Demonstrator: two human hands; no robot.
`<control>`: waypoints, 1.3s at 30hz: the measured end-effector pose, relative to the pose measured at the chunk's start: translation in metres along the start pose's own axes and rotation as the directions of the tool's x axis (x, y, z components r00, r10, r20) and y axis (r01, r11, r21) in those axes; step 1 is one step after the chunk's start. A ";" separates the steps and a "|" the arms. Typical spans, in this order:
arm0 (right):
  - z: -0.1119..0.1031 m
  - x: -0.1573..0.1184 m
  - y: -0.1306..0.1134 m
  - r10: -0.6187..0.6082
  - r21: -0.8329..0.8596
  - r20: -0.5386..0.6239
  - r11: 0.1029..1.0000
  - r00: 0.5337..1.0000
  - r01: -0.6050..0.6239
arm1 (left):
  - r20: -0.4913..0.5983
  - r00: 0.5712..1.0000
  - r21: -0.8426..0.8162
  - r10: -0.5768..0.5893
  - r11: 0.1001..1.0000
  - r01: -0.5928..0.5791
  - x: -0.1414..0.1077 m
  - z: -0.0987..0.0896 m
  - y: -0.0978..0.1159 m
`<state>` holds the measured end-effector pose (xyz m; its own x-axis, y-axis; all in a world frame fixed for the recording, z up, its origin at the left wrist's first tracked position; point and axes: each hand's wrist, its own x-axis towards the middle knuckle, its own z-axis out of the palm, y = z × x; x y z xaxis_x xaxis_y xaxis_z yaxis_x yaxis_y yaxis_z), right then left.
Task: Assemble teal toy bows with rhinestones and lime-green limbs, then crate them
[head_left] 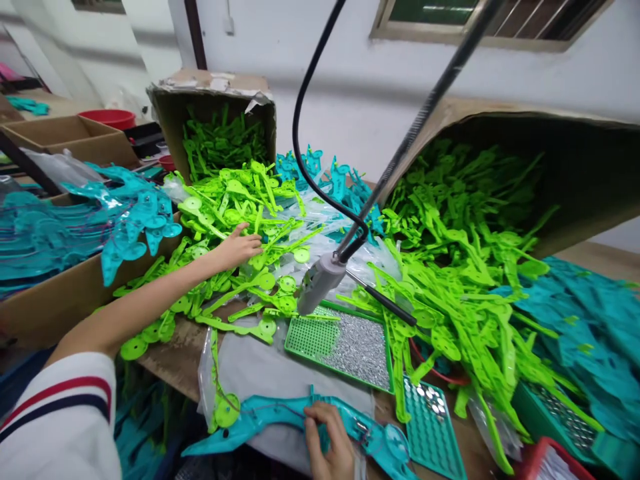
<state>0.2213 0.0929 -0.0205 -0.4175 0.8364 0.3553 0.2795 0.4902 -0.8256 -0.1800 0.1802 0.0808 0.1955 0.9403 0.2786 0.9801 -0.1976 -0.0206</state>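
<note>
My left hand [239,248] is stretched out over a heap of bright green plastic parts [235,193], long thin pieces with round discs at their ends. Its fingers are apart and touch or hover just above the parts; I cannot tell which. At the front edge, my right hand [330,437] has its thumb and fingers closed on a long curved blue plastic part [273,413], which has a thin wire along it and small fittings at its right end. A green part [227,408] with a disc lies against the blue part's left half.
A silver electric screwdriver [320,283] hangs on a pole with a black cable. Below it lies a green tray [350,343] of small screws. A teal tray [434,427], cardboard boxes [273,127] of green parts and blue part stacks [55,227] surround the table.
</note>
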 end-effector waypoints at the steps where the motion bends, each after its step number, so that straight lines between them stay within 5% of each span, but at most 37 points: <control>1: 0.001 0.001 0.000 -0.032 -0.016 0.030 0.999 0.999 0.032 | -0.058 0.998 -0.061 -0.029 0.998 0.025 -0.006 -0.001 0.000; 3: 0.004 0.006 -0.003 -0.077 -0.032 0.077 0.996 0.994 0.080 | -0.249 0.953 -0.231 -0.170 0.966 0.112 -0.011 -0.006 0.000; 4: 0.005 0.009 -0.005 -0.089 -0.031 0.085 0.995 0.992 0.092 | -0.370 0.881 -0.344 -0.295 0.925 0.165 -0.011 -0.008 -0.001; 6: 0.009 0.015 -0.012 -0.105 -0.011 0.089 0.994 0.990 0.107 | -0.547 0.602 -0.596 -0.582 0.775 0.208 -0.004 -0.015 -0.005; 8: 0.013 0.020 -0.019 -0.123 0.012 0.096 0.992 0.988 0.122 | -0.554 0.310 -0.783 -0.772 0.610 0.122 0.005 -0.022 -0.011; 9: 0.014 0.022 -0.021 -0.132 0.021 0.104 0.991 0.986 0.131 | -0.526 0.231 -0.831 -0.819 0.552 0.065 0.008 -0.025 -0.014; 11: 0.017 0.024 -0.025 -0.154 0.035 0.117 0.988 0.981 0.151 | -0.481 0.184 -0.872 -0.857 0.489 -0.001 0.010 -0.029 -0.017; 19: 0.013 0.017 -0.029 -0.154 0.056 0.144 0.988 0.978 0.147 | -0.415 0.185 -0.908 -0.891 0.418 -0.026 -0.001 -0.032 -0.006; 22: 0.015 0.026 -0.048 -0.089 0.127 0.133 0.989 0.987 0.073 | -0.522 0.180 -0.838 -0.834 0.541 0.071 -0.008 -0.038 0.010; 23: 0.017 0.031 -0.058 -0.041 0.173 0.125 0.985 0.991 0.019 | -0.598 0.221 -0.767 -0.770 0.630 0.120 -0.014 -0.039 0.019; 24: 0.019 0.038 -0.068 0.012 0.237 0.117 0.971 0.993 -0.039 | -0.676 0.310 -0.655 -0.669 0.738 0.162 -0.023 -0.039 0.031; 25: 0.021 0.045 -0.078 0.066 0.315 0.109 0.944 0.992 -0.098 | -0.732 0.445 -0.501 -0.515 0.850 0.160 -0.034 -0.037 0.045; 27: 0.025 0.055 -0.092 0.118 0.484 0.129 0.859 0.985 -0.166 | -0.707 0.699 -0.171 -0.107 0.985 -0.022 -0.063 -0.031 0.077; 28: 0.027 0.057 -0.096 0.132 0.522 0.161 0.829 0.978 -0.198 | -0.649 0.754 -0.031 0.105 0.986 -0.163 -0.079 -0.027 0.096; 30: 0.029 0.054 -0.096 0.172 0.494 0.268 0.820 0.948 -0.289 | -0.565 0.732 0.134 0.381 0.918 -0.374 -0.113 -0.017 0.132; 35: 0.037 0.019 -0.082 0.277 0.210 0.527 0.873 0.803 -0.440 | -0.459 0.877 -0.035 0.141 0.984 -0.176 -0.181 0.000 0.195; 39: 0.045 0.007 -0.075 0.271 0.176 0.614 0.868 0.741 -0.464 | -0.435 0.900 -0.095 0.032 0.992 -0.081 -0.205 0.004 0.196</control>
<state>0.1585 0.0509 0.0238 -0.7645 0.6022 -0.2301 0.2844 -0.0053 -0.9587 -0.0274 -0.0502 0.0154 0.1919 0.7190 0.6680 0.9531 -0.2990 0.0479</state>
